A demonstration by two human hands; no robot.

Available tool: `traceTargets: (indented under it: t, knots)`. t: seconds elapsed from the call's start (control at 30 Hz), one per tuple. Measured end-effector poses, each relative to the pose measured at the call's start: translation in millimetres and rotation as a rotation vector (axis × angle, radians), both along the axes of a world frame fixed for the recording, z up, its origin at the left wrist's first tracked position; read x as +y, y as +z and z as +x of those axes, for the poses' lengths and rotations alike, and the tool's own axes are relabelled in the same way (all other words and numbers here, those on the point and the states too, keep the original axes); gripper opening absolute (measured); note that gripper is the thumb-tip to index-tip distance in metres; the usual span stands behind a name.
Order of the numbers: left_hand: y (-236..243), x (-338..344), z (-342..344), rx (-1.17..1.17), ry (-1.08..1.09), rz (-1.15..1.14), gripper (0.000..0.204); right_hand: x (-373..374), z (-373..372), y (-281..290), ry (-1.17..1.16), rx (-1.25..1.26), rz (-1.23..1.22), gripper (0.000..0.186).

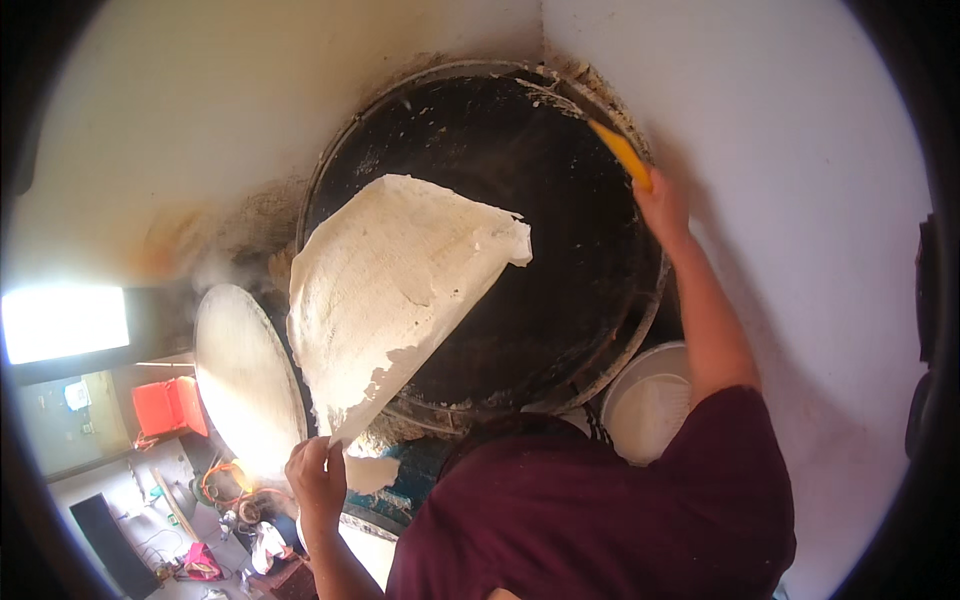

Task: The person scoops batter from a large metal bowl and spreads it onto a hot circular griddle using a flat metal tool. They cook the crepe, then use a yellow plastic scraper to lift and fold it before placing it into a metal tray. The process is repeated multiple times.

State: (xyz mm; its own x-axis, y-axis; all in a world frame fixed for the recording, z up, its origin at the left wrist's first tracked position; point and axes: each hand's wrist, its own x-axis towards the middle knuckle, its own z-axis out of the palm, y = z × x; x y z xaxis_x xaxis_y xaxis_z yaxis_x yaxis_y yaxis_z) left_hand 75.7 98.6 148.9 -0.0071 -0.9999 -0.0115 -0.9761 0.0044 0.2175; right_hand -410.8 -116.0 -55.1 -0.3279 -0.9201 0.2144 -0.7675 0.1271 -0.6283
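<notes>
A large, thin pale flatbread (390, 260) hangs over the left part of a round black griddle (560, 300), folded along a slanting edge with a ragged lower part. My left hand (318, 485) is closed, pinching the flatbread's lower end just off the griddle's near left rim. Against the far right rim, my right hand (665, 210) grips a flat yellow scraper (622, 155); its tip touches or nearly touches the rim. Pale crusts cling to the griddle near that tip.
White walls (790, 180) close in behind and right of the griddle. A white bucket (648, 405) with pale contents stands at its near right. Left are a large round pale disc (245, 370), a red chair (170, 408) and cluttered floor items with an orange hose (210, 485).
</notes>
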Motion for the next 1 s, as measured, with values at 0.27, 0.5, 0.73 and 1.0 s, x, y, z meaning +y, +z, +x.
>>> traceTargets:
  t: [0.27, 0.5, 0.73, 1.0]
  knots:
    - [-0.8, 12.9, 5.1, 0.002, 0.06, 0.034, 0.006, -7.5, 69.7, 26.2, 0.459, 0.442, 0.037, 0.023]
    - [-14.6, 42.3, -9.6, 0.072, 0.116, 0.115, 0.007, -137.0, 83.3, 16.3, 0.31, 0.567, 0.202, 0.017]
    - [-15.4, 89.9, -25.2, 0.12, 0.292, 0.1, 0.009, -228.0, 108.4, 61.7, 0.137, 0.506, 0.413, 0.025]
    - [16.0, 150.2, -28.9, 0.196, 0.344, 0.063, 0.01, -232.7, 176.1, 54.6, 0.36, 0.67, 0.403, 0.026]
